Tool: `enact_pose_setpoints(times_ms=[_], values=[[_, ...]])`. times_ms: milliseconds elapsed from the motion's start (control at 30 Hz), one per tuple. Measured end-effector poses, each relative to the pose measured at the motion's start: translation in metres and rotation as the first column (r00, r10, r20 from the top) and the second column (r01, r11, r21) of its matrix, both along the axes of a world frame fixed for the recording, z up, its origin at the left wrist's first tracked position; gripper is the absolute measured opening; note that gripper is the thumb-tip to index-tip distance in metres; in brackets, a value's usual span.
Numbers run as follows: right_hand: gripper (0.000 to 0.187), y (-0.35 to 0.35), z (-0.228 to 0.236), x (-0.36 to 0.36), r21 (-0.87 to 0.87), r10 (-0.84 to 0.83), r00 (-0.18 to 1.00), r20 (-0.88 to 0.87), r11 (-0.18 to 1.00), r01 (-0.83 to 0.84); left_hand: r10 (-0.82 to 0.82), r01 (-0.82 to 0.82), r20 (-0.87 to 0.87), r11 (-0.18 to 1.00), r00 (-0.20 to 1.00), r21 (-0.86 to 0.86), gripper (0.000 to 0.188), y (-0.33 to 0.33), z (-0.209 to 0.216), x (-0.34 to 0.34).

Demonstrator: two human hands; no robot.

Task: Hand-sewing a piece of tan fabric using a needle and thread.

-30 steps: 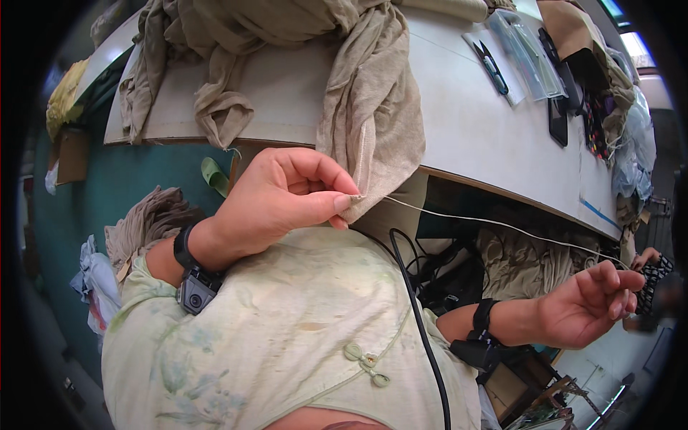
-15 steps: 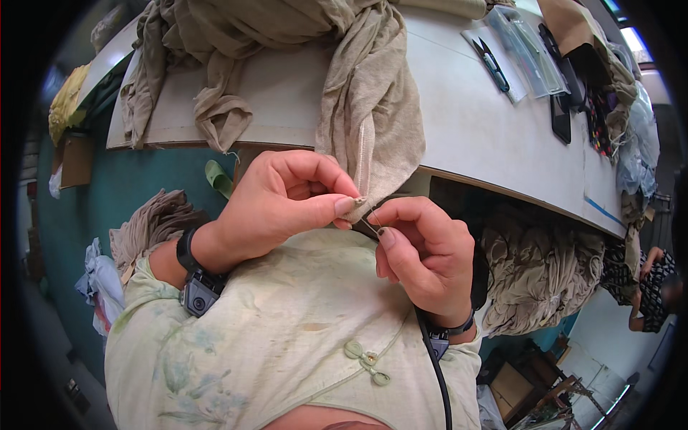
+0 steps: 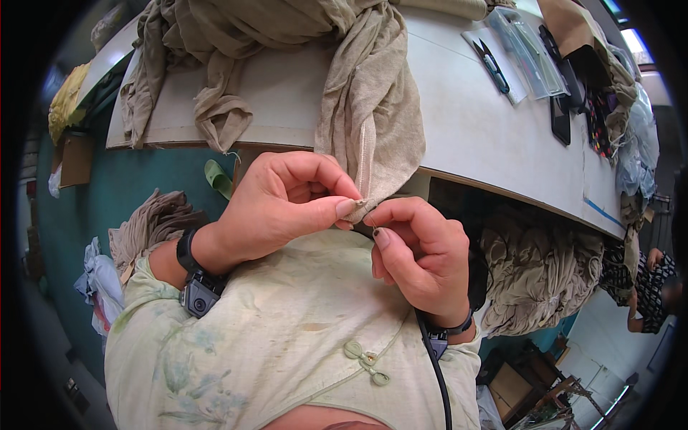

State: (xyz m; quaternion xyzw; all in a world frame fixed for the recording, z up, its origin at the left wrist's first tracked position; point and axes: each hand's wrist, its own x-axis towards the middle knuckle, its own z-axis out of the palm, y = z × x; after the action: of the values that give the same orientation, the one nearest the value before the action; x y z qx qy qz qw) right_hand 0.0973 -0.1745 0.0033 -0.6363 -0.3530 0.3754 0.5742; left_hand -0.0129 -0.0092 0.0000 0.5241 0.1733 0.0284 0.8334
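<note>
The cloth (image 3: 376, 107) lies on the table (image 3: 466, 136), left of the snips (image 3: 491, 68).

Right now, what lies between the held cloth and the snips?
From the cloth: bare white tabletop, then the pale sheet under the snips, in the head view.

Wearer's hands (image 3: 287, 197): two; wrist cameras (image 3: 199, 297): two; green slipper (image 3: 217, 178): one; snips (image 3: 491, 68): one pair.

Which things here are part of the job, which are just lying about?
In the job:
beige cloth, pinched in the left fingers
fine strand at the right fingers (thread or needle, too thin to tell)

Likely just lying about:
dark snips, untouched
clear plastic case
green slipper
</note>
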Motion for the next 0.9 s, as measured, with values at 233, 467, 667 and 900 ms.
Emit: enact_pose_setpoints(times_ms=[233,467,667,900], values=[[0.013,-0.0003,0.0012,-0.0001,-0.008,-0.005,1.000,0.003,1.000,0.005,0.010,-0.010,0.002,1.000,1.000,-0.001,0.007,-0.0012,0.0007,0.0002],[0.013,-0.0001,0.0015,-0.0005,-0.004,0.002,1.000,-0.014,1.000,-0.002,0.008,-0.008,0.007,1.000,1.000,0.000,0.007,-0.0010,0.0028,-0.0001],[0.013,0.0010,0.0029,-0.0019,-0.007,0.005,1.000,-0.017,1.000,-0.005,0.006,-0.006,0.025,1.000,1.000,0.005,0.008,-0.0016,0.0010,-0.0011],[0.013,0.0074,0.0046,-0.0086,0.000,-0.068,0.993,-0.098,0.998,0.068,-0.015,0.015,0.049,1.000,0.999,0.010,0.009,-0.0022,0.0003,0.0001]])
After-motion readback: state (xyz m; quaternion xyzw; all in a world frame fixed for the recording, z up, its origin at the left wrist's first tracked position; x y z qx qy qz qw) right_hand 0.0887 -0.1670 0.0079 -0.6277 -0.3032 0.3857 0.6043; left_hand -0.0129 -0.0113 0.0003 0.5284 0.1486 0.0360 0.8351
